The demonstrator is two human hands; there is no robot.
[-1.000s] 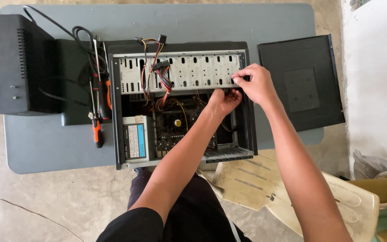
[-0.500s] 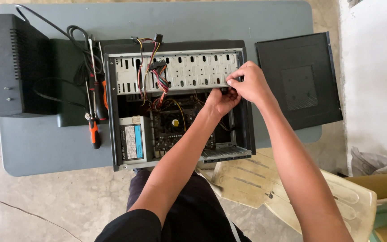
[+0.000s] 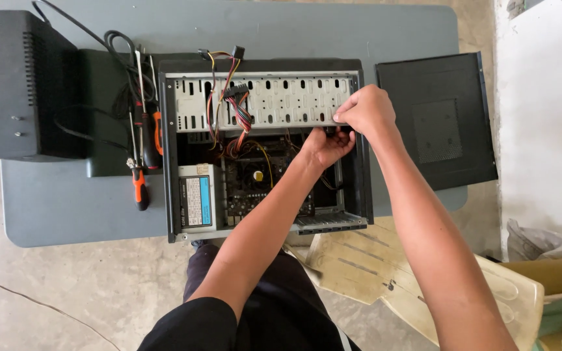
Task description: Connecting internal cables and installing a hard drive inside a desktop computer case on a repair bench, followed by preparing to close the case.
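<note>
Likely rigid and sharp-edged, the perforated metal drive cage (image 3: 261,101) at frame centre: right hand (image 3: 367,112) pinches its lower rim, left hand (image 3: 326,144) curled beneath, grip hidden.

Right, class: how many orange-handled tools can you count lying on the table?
2. One orange-handled tool lies just left of the open computer case; a second sits higher, against the case wall. Cables overlap there, so more may be hidden.
</note>
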